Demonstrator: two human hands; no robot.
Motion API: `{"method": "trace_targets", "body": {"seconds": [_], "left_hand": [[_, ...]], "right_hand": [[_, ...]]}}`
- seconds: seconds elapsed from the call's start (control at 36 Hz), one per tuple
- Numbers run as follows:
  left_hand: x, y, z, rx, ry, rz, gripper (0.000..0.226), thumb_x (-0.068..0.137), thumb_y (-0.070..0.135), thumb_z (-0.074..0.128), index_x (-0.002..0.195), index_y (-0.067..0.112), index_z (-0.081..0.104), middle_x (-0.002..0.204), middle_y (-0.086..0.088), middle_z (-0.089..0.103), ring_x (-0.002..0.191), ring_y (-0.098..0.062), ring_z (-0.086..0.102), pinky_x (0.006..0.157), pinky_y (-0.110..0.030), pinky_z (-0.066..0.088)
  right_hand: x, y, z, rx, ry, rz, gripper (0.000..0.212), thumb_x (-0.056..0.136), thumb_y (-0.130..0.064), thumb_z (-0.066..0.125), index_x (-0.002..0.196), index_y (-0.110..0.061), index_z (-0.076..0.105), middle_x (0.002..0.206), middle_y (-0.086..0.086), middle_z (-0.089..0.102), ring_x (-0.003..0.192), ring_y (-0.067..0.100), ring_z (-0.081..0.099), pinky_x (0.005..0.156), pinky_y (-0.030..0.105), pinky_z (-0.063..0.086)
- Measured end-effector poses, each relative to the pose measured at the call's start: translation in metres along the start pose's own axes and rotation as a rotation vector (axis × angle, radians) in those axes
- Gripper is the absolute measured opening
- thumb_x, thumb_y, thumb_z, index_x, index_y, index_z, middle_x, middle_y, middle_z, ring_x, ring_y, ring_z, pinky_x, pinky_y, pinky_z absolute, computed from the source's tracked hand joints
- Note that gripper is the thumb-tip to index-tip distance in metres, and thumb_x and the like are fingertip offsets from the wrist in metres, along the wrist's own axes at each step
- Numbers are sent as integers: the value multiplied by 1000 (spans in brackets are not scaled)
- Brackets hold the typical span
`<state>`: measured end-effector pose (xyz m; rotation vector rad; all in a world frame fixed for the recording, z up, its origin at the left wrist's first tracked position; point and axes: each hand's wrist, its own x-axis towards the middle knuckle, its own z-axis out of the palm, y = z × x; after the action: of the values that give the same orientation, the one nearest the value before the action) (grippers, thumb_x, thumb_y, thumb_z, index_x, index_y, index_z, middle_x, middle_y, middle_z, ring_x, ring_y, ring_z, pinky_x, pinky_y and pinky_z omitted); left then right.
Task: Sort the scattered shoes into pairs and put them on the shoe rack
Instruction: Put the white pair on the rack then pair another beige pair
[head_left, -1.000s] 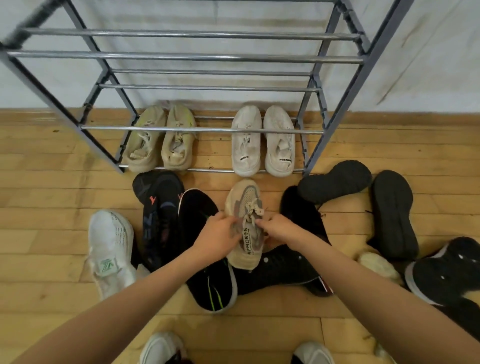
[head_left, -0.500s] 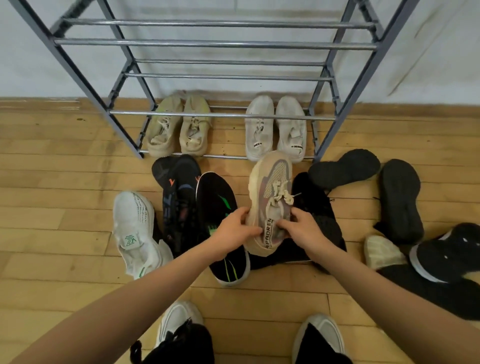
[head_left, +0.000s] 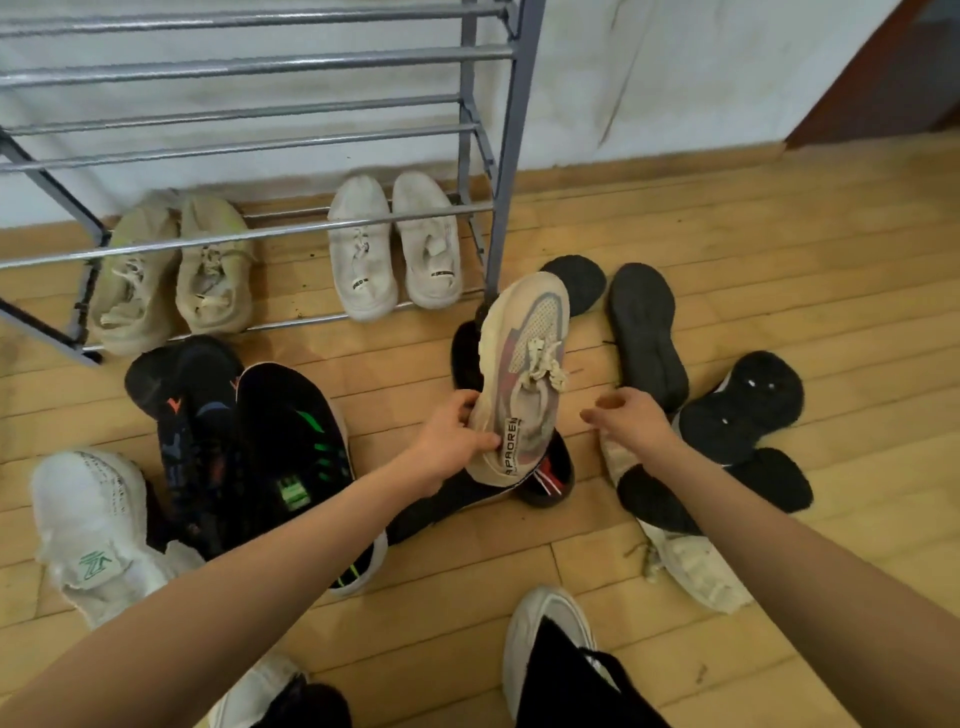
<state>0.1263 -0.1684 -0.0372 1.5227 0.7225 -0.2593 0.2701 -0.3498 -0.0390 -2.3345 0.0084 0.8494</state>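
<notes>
My left hand (head_left: 451, 441) grips the heel side of a beige sneaker with pink panels (head_left: 524, 379), held tilted above black shoes on the floor. My right hand (head_left: 631, 418) is off the shoe, fingers loosely spread, above a second beige sneaker (head_left: 691, 564) lying partly under a black shoe. The grey metal shoe rack (head_left: 501, 171) stands against the wall. On its bottom rails sit an olive-beige pair (head_left: 174, 275) and a white pair (head_left: 395, 244).
Black sneakers with green and orange marks (head_left: 244, 447) lie left of centre, next to a white knit sneaker (head_left: 96, 525). Black shoes sole-up (head_left: 647, 332) and more black shoes (head_left: 737, 405) crowd the right. My own white shoes (head_left: 550, 629) are at the bottom edge.
The beige sneaker rose off the pile and shifted right. My right hand let go of it and moved right; my left hand alone holds it now. The view swung right.
</notes>
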Motion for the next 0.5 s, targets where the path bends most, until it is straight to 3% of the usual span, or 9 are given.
{"method": "trace_targets", "body": {"seconds": [0.06,0.11,0.19,0.36,0.5], "left_hand": [[5,-1,7,29,-2,-12,63,80,6,69,134,19,40,96,16,50,87,0,50,73,-19,45],[10,-2,12,60,0,-14,61,80,6,69,133,18,42,96,15,52,85,3,49,66,-16,43],[17,-2,15,99,8,-23,59,80,9,69,133,17,43,105,6,57,91,-4,54,70,-19,46],[26,0,11,87,-17,-112,57,82,12,68,134,18,44,100,7,58,89,-8,57,63,-21,45],[23,0,10,61,-33,-133,56,83,7,67,134,14,45,115,-7,61,104,-22,60,85,-38,53]], "right_hand": [[4,13,-6,-468,53,-48,57,86,-35,61,130,-3,44,128,15,52,117,33,50,95,40,42],[4,22,-6,-723,14,-48,60,89,-36,55,133,0,36,134,19,44,124,36,42,100,40,36],[5,35,2,-822,41,-14,60,87,-30,59,134,-1,33,133,17,38,124,34,38,96,39,39],[12,29,15,-929,59,-12,59,87,-21,61,134,1,33,131,17,34,120,35,38,90,38,46],[13,22,19,-1095,43,-75,47,91,-11,48,133,6,37,131,23,38,114,38,46,92,41,44]]}}
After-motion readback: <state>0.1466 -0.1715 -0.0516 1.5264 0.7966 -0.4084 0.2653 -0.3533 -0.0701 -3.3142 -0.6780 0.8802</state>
